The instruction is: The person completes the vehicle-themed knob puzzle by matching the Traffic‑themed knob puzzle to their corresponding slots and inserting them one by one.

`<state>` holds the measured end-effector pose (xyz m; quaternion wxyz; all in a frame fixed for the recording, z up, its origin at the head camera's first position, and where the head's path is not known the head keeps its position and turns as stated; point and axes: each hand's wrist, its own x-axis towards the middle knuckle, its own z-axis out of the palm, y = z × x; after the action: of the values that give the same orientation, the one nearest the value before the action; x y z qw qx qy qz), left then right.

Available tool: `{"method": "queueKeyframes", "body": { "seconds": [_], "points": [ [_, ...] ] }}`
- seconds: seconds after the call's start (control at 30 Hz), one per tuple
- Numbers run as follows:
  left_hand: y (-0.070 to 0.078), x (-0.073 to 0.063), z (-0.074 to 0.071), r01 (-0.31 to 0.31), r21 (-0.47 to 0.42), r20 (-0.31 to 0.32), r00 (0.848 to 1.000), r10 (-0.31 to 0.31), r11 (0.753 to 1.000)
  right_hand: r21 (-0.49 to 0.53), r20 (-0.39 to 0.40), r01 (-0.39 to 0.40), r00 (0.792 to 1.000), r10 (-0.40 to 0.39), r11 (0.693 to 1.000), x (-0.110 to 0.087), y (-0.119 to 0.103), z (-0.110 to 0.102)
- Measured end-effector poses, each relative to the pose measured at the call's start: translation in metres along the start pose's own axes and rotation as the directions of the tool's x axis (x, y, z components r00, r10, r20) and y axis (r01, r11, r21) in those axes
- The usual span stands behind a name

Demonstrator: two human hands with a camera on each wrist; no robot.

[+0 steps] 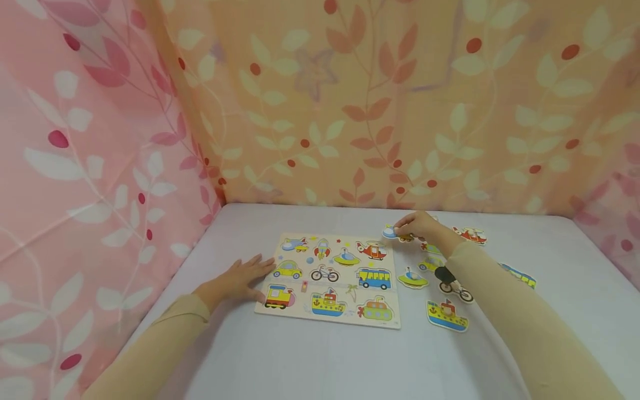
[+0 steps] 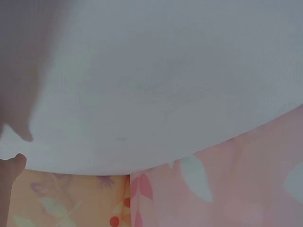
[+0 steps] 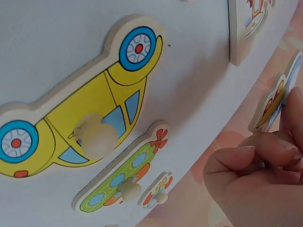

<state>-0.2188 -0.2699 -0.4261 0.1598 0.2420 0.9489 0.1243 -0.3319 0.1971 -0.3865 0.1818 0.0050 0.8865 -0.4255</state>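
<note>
Flowered curtains (image 1: 310,111) are hung behind and beside a table (image 1: 320,361) covered in white, on which a puzzle board (image 1: 347,273) is laid flat. Ten vehicles are shown on the board, and most of their matching pieces are found loose to its right.

A loose plane (image 1: 389,231) is pinched between the thumb and fingers of the right hand (image 1: 422,226) and held near the board's far right corner. By the right wrist view, it appears to be lifted off the table. The left hand (image 1: 240,278) is placed at the board's left edge with fingers spread, and nothing is gripped by it.

Progress is judged to be at an early stage. Besides the plane, a saucer (image 1: 413,279), a car (image 1: 431,264), a bicycle (image 1: 456,290), a ship (image 1: 447,315), a helicopter (image 1: 472,235), a bus (image 1: 520,275), a submarine (image 3: 139,159) and what looks like a rocket (image 3: 162,183) are seen off the board, so their places are presumably unfilled. Only for the train (image 1: 279,297) is no loose match seen; whether it has been fitted or is merely printed there cannot be told. Nine pieces, the held plane included, are thus apparently left to be placed.
</note>
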Motion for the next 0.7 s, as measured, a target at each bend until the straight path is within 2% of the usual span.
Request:
{"method": "queueKeyframes", "body": {
  "seconds": [0.33,0.47,0.7],
  "points": [
    [0.001,0.003,0.002,0.016,-0.018,0.002,1.000,-0.015,1.000,0.013,0.012,0.014,1.000,-0.015,1.000,-0.001,-0.006,0.004],
    [0.002,0.004,0.001,0.038,0.006,0.005,0.999,-0.038,0.999,0.006,0.002,0.011,1.000,-0.011,1.000,0.000,-0.010,0.010],
    [0.006,0.002,0.000,0.041,0.023,0.010,0.999,-0.041,0.999,0.022,0.011,0.002,1.000,-0.003,1.000,0.000,-0.015,0.023]
  ]
}}
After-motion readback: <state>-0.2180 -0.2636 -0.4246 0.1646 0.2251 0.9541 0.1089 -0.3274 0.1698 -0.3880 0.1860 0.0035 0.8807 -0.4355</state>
